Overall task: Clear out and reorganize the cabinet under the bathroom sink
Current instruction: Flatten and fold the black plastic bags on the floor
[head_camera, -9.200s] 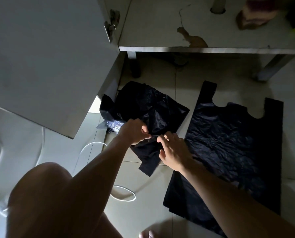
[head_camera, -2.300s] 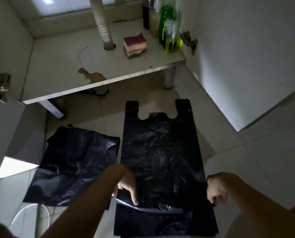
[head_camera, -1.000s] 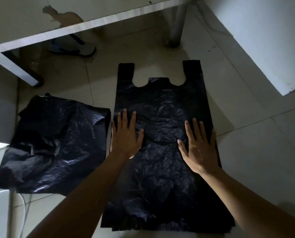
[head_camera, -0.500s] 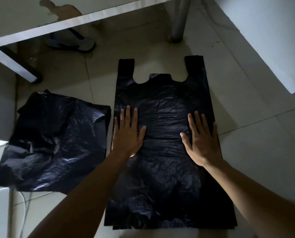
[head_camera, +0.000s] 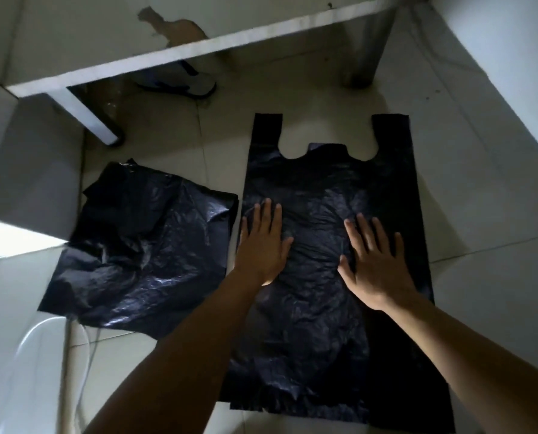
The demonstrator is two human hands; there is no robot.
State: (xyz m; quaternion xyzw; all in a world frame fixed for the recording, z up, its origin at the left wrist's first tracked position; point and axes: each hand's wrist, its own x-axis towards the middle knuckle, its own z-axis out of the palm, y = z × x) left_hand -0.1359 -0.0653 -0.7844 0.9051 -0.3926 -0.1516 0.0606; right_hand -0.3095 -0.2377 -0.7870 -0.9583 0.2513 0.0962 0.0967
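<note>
Head view: it looked down at the tiled floor in front of the open cabinet.
Flat black bag: it lay spread out on the floor, a little right of the middle, with its two handles toward the cabinet and its bottom edge toward me.
Left hand: it pressed palm-down on the left part of this bag, close to the bag's left edge.
Left fingers: they were straight and a little spread, the thumb out to the right; they pinched nothing.
Right hand: it pressed palm-down on the right part of the same bag, apart from the other hand.
Right fingers: they were straight and spread wider, the thumb out to the left; they held nothing.
Crumpled black bag: it lay on the floor just beside the flat one, on its left, wrinkled and shiny; if the two edges touched, I could not tell.
Cabinet base: this pale board stood above the floor on legs, at the top, with a brown chipped patch on it.
Slipper: it lay on the floor under the board, partly hidden.
Left door: it stood open at the left edge.
White cord: it curved on the floor at the lower left, near the crumpled bag.
</note>
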